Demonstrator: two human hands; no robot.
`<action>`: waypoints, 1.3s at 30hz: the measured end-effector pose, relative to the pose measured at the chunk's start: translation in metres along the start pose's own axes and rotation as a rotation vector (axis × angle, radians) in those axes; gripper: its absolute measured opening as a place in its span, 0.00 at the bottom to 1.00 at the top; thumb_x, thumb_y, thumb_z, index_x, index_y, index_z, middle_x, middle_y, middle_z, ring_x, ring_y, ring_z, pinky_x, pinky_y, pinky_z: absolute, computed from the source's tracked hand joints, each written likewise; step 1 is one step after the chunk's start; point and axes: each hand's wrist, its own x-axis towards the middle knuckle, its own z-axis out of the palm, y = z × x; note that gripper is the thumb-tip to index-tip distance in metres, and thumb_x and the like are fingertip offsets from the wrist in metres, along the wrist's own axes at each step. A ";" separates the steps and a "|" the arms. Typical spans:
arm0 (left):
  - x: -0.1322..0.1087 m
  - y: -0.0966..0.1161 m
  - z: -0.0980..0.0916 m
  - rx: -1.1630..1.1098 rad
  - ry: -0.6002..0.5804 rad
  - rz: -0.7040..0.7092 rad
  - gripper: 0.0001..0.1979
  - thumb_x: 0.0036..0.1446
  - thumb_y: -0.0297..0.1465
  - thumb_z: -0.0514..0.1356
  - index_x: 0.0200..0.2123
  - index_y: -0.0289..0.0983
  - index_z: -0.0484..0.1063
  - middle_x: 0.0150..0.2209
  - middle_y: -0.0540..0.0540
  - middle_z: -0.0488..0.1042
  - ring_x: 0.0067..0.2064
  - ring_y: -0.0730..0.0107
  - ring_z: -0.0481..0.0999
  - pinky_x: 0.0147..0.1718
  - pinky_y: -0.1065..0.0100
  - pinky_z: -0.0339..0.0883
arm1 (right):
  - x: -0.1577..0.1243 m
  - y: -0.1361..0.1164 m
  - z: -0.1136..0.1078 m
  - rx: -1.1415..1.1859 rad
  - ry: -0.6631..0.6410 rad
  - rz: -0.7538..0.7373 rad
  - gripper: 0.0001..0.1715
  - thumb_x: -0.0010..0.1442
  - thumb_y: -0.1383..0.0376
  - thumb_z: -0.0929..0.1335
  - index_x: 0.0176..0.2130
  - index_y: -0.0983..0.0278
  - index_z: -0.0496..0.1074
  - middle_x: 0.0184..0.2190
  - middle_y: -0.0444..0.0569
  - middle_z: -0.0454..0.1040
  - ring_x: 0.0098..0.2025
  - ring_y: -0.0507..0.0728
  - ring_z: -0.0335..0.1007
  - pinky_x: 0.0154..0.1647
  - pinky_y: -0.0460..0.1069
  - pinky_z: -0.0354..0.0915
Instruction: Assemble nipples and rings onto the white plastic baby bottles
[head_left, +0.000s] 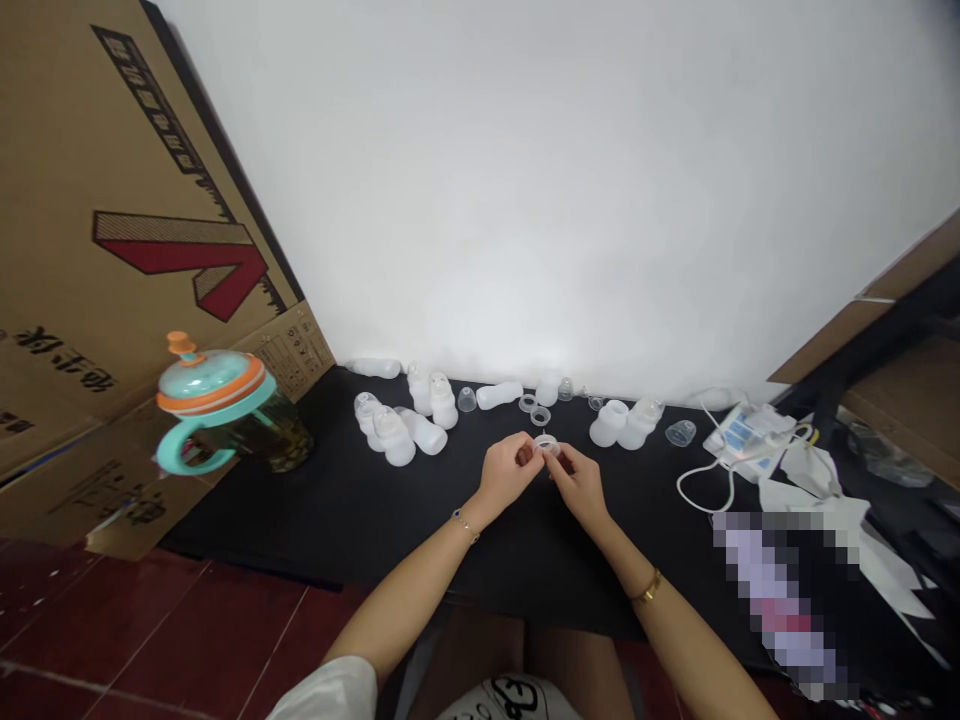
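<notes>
My left hand (508, 468) and my right hand (576, 482) meet over the black mat (360, 510), fingers pinched together on a small white plastic ring (547, 443) held between them. Just beyond the ring lie two more clear rings (534, 409). White baby bottles (401, 428) lie in a cluster at the left rear of the mat. Two more white bottles (624, 422) stand at the right rear. One bottle (499, 394) lies on its side near the wall.
A teal and orange handled cup (217, 410) stands at the mat's left edge against large cardboard boxes (112, 250). A white device with a cable (742, 440) and crumpled papers lie at the right. A clear cap (680, 433) sits beside it. A white wall is behind.
</notes>
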 end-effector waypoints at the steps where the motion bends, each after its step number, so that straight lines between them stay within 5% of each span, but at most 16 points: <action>1: 0.000 0.000 0.000 0.001 0.000 0.000 0.10 0.58 0.33 0.59 0.25 0.38 0.66 0.21 0.55 0.65 0.24 0.76 0.65 0.26 0.73 0.57 | 0.000 0.000 0.000 -0.002 0.000 0.000 0.19 0.66 0.53 0.65 0.38 0.63 0.77 0.26 0.45 0.75 0.26 0.54 0.70 0.29 0.46 0.64; 39: -0.001 0.004 0.001 0.061 -0.008 -0.066 0.11 0.58 0.35 0.58 0.25 0.38 0.66 0.22 0.55 0.66 0.24 0.75 0.65 0.27 0.72 0.57 | 0.001 -0.002 0.000 -0.055 0.022 -0.003 0.20 0.65 0.51 0.65 0.38 0.63 0.78 0.25 0.46 0.77 0.26 0.55 0.71 0.27 0.47 0.63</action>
